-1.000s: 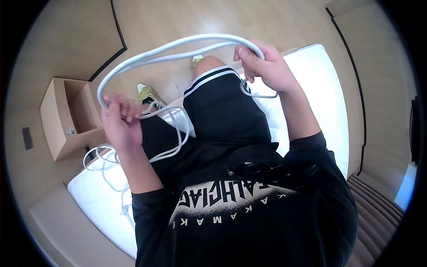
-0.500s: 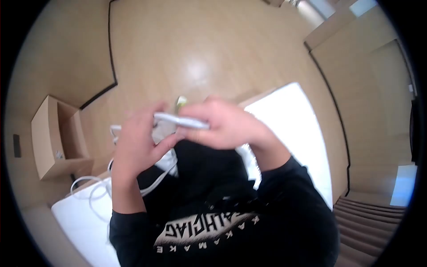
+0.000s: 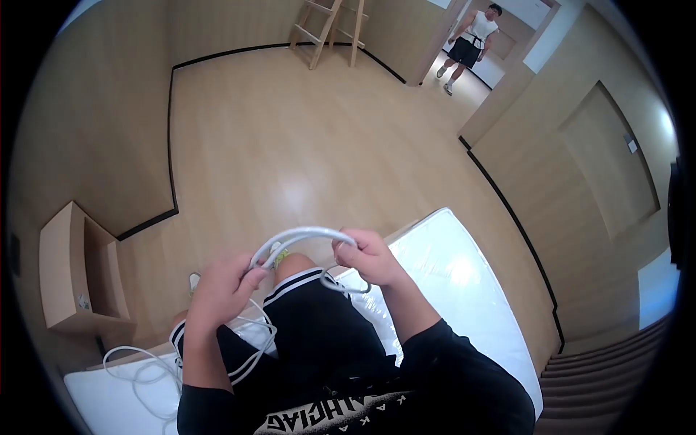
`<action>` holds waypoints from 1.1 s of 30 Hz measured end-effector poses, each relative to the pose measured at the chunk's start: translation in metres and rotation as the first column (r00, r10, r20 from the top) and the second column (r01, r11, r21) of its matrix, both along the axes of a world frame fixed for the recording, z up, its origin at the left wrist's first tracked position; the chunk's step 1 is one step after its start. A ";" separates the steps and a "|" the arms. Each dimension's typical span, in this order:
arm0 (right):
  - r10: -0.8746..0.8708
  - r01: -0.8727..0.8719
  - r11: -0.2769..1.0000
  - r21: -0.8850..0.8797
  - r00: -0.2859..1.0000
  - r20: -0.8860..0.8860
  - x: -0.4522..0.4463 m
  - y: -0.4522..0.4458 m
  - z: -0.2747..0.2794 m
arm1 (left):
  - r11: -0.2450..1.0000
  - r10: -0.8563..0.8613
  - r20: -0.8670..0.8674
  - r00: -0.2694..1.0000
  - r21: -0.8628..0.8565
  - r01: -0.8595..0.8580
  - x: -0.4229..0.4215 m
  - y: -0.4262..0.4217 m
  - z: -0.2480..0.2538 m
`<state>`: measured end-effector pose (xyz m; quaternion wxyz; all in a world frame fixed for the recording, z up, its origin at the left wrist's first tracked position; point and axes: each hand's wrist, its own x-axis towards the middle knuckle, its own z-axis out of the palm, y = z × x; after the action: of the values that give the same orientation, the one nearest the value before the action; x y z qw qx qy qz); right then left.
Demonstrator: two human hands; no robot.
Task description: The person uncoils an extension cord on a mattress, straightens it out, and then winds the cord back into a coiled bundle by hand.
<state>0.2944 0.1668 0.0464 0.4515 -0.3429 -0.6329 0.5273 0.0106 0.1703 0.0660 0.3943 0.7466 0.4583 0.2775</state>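
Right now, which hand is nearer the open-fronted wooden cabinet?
Left. The left hand grips the cable to the right of the cabinet; the right hand holds it farther right, beyond the left.

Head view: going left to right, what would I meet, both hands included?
Open-fronted wooden cabinet, left hand holding the looped white cable, right hand holding it too, person in the doorway, recessed wall panel.

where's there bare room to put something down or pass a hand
The floor between the mattress and the wooden ladder is bare, as is the mattress from the right arm to its right edge. Crowded: the mattress's left end, with loose loops of cable, and the space over the lap, where left hand and right hand hold cable.
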 end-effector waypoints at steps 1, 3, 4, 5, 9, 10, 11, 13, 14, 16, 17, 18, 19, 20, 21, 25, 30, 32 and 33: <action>-0.018 0.005 0.996 -0.083 0.988 -0.155 -0.003 -0.004 -0.005 | 1.000 -0.021 0.009 1.000 0.011 0.021 -0.001 0.006 -0.013; -0.219 0.187 0.967 -0.174 0.957 -0.188 -0.024 -0.001 -0.010 | 0.998 -0.052 0.010 0.999 -0.018 0.052 -0.009 0.000 -0.032; -0.216 0.124 0.964 -0.235 0.880 -0.422 -0.038 0.000 -0.009 | 0.999 0.009 0.040 0.999 -0.032 -0.008 -0.002 -0.012 -0.033; -0.213 0.066 0.961 -0.269 0.795 -0.567 -0.051 0.000 0.000 | 0.996 0.078 0.066 0.995 -0.039 -0.076 0.020 -0.020 -0.025; -0.298 0.126 0.949 -0.290 0.662 -0.688 -0.077 0.006 0.003 | 0.890 0.233 0.015 0.972 0.400 -0.220 0.078 -0.041 -0.030; -0.308 0.115 0.944 -0.309 0.642 -0.703 -0.078 0.007 -0.001 | 0.871 0.287 -0.026 0.958 0.424 -0.249 0.082 -0.045 -0.030; -0.308 0.094 0.942 -0.323 0.630 -0.713 -0.079 0.007 -0.001 | 0.851 0.338 -0.062 0.939 0.446 -0.277 0.081 -0.047 -0.031; -0.312 0.057 0.934 -0.353 0.609 -0.729 -0.078 0.005 -0.002 | 0.811 0.433 -0.128 0.892 0.487 -0.323 0.082 -0.050 -0.034; -0.273 0.007 0.941 -0.339 0.609 -0.745 -0.075 0.003 -0.004 | 0.789 0.458 -0.102 0.883 0.504 -0.351 0.080 -0.052 -0.032; -0.327 0.096 0.934 -0.344 0.617 -0.716 -0.077 -0.001 -0.003 | 0.732 0.516 -0.052 0.855 0.546 -0.409 0.076 -0.052 -0.027; -0.352 0.138 0.929 -0.344 0.617 -0.703 -0.080 -0.003 -0.004 | 0.737 0.461 -0.025 0.887 0.568 -0.367 0.076 -0.048 -0.030; -0.304 0.080 0.945 -0.316 0.566 -0.766 -0.082 -0.005 -0.006 | 0.738 0.403 -0.001 0.915 0.591 -0.325 0.077 -0.043 -0.035; -0.327 0.110 0.939 -0.325 0.578 -0.748 -0.086 -0.008 -0.005 | 0.735 0.344 0.023 0.939 0.616 -0.284 0.077 -0.041 -0.037; -0.349 0.141 0.932 -0.333 0.588 -0.729 -0.091 -0.010 -0.002 | 0.802 0.326 -0.006 0.945 0.531 -0.273 0.081 -0.044 -0.034; -0.372 0.172 0.925 -0.340 0.598 -0.710 -0.095 -0.011 -0.001 | 0.788 0.329 0.002 0.944 0.551 -0.276 0.080 -0.045 -0.036; -0.375 0.176 0.924 -0.340 0.595 -0.711 -0.098 -0.015 -0.008 | 0.724 0.326 -0.018 0.945 0.647 -0.237 0.072 -0.039 -0.043; -0.344 0.160 0.922 -0.352 0.757 -0.556 -0.108 -0.019 -0.027 | 0.780 0.286 0.152 0.946 0.537 -0.322 0.067 -0.040 -0.062; -0.098 -0.088 0.957 -0.277 0.800 -0.592 -0.104 -0.020 -0.037 | 0.810 0.310 0.168 0.936 0.468 -0.352 0.070 -0.047 -0.062; 0.029 -0.211 0.949 -0.234 0.797 -0.603 -0.104 -0.021 -0.040 | 0.813 0.301 0.148 0.942 0.476 -0.334 0.070 -0.047 -0.061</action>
<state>0.1905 0.1462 0.0068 0.5363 -0.1821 -0.3966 0.7225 0.0806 0.1228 0.0050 0.1531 0.7257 0.4767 0.4718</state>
